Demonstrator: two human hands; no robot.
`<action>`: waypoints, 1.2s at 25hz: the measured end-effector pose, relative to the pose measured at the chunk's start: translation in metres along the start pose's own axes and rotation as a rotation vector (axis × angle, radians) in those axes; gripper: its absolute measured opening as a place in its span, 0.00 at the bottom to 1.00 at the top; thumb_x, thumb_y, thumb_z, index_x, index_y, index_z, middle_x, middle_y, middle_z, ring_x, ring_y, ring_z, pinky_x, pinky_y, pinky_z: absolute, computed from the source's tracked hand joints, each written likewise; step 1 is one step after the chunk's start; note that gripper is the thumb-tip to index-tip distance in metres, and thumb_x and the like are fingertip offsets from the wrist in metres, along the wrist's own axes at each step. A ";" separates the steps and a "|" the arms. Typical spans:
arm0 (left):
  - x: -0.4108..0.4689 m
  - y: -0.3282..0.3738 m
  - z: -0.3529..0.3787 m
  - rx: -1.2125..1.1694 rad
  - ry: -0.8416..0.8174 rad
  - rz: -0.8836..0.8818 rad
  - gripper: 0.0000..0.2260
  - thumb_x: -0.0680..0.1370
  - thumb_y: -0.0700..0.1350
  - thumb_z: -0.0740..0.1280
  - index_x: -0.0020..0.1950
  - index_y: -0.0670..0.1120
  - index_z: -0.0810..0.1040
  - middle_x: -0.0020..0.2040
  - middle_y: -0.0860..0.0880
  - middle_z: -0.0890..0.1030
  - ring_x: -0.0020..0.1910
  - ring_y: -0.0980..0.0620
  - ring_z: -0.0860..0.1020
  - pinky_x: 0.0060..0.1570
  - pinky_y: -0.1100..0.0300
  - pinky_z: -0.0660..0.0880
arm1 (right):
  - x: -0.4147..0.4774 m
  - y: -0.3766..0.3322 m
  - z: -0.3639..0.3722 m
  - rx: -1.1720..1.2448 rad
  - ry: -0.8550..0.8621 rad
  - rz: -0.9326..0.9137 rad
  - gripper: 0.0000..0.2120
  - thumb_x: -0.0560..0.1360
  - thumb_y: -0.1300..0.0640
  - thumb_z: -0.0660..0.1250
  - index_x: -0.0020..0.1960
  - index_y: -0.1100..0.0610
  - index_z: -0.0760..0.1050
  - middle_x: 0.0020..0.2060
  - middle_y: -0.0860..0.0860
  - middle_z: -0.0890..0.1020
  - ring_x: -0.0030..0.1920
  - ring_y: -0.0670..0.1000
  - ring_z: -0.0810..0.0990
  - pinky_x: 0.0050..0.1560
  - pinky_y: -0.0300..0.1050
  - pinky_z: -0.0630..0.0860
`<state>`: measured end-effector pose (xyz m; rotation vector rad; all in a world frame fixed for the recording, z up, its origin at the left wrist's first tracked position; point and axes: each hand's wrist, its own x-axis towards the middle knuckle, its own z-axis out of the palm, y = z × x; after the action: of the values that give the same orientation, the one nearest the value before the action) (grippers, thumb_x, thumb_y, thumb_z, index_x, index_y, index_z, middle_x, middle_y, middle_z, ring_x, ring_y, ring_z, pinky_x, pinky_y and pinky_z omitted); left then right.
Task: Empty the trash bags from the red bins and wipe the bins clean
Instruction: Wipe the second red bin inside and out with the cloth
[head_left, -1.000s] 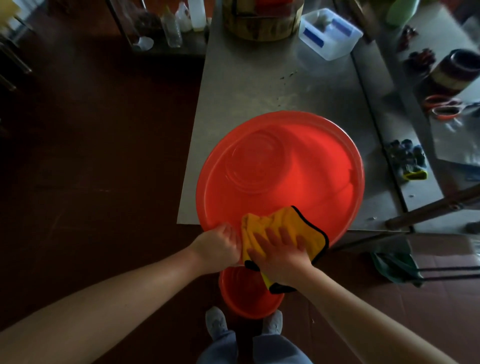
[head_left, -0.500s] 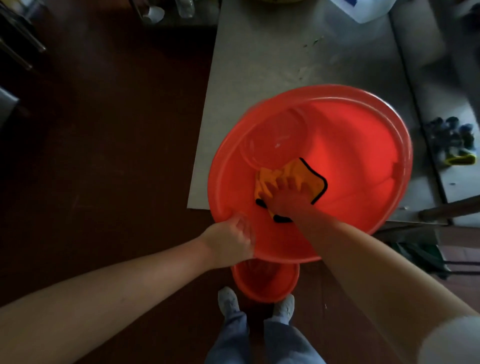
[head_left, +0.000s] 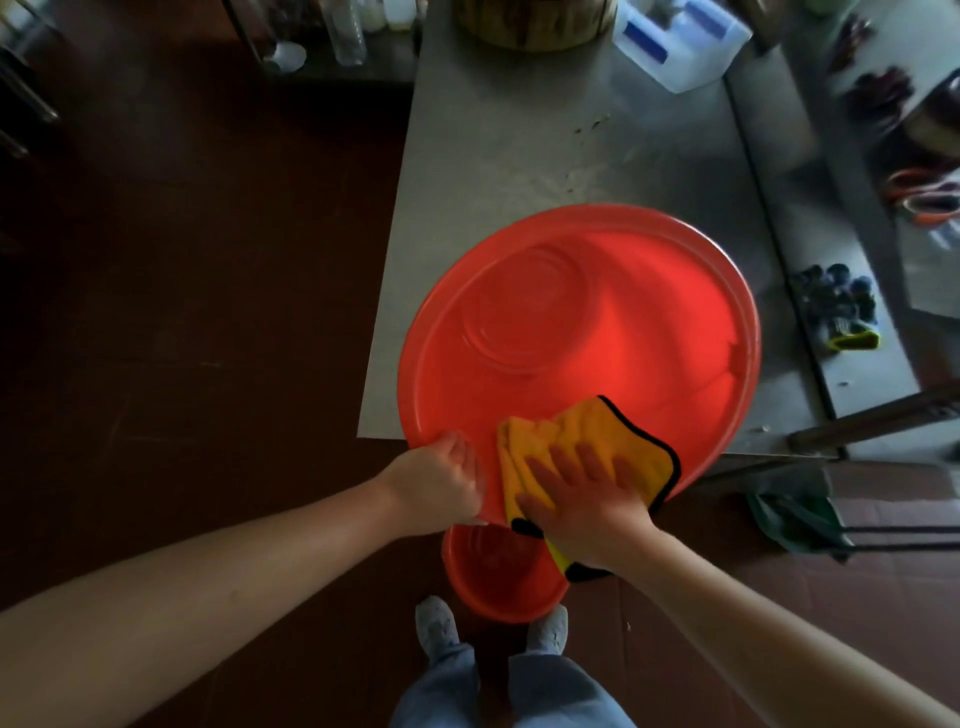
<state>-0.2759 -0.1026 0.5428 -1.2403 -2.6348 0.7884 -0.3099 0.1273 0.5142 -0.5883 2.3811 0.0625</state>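
A large red bin (head_left: 597, 332) stands on the near corner of a steel table (head_left: 519, 145), its near rim hanging past the table edge. My left hand (head_left: 436, 486) grips that near rim. My right hand (head_left: 587, 499) lies flat with spread fingers on a yellow cloth with black trim (head_left: 597, 436), pressing it on the bin's near inner wall and rim. Under my hands a smaller red bin (head_left: 498, 577) stands on the floor, just in front of my shoes.
At the table's far end are a wooden block (head_left: 530, 21) and a clear plastic box (head_left: 680, 41). A second steel surface on the right holds dark gloves (head_left: 841, 306) and scissors (head_left: 924, 195). A green bag (head_left: 795, 514) hangs at the right. Dark floor lies to the left.
My right hand with the cloth went deep toward the bin's bottom half a second ago and has come back to the near rim. My left hand has stayed on the rim.
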 end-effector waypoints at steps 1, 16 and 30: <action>0.000 0.001 -0.001 0.002 0.006 0.014 0.25 0.77 0.65 0.64 0.44 0.43 0.84 0.44 0.40 0.86 0.43 0.42 0.85 0.50 0.50 0.81 | -0.004 0.002 0.002 -0.004 0.016 -0.004 0.46 0.63 0.25 0.28 0.80 0.35 0.43 0.82 0.45 0.46 0.81 0.56 0.42 0.73 0.66 0.41; 0.006 0.005 0.006 -0.024 -0.038 0.095 0.26 0.84 0.59 0.52 0.49 0.43 0.83 0.47 0.42 0.85 0.45 0.44 0.83 0.53 0.50 0.79 | 0.156 0.024 -0.033 -0.107 0.031 0.053 0.31 0.80 0.31 0.45 0.80 0.41 0.51 0.81 0.51 0.53 0.80 0.59 0.49 0.74 0.70 0.43; 0.009 -0.026 -0.021 -0.066 -0.270 0.166 0.25 0.84 0.57 0.51 0.50 0.42 0.80 0.50 0.43 0.84 0.49 0.44 0.83 0.57 0.48 0.77 | 0.006 0.040 -0.012 -0.154 -0.030 -0.047 0.42 0.69 0.22 0.36 0.80 0.36 0.43 0.82 0.44 0.48 0.81 0.55 0.43 0.73 0.67 0.42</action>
<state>-0.2928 -0.1012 0.5731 -1.4809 -2.8140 0.9647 -0.3381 0.1584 0.5155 -0.7101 2.3464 0.2347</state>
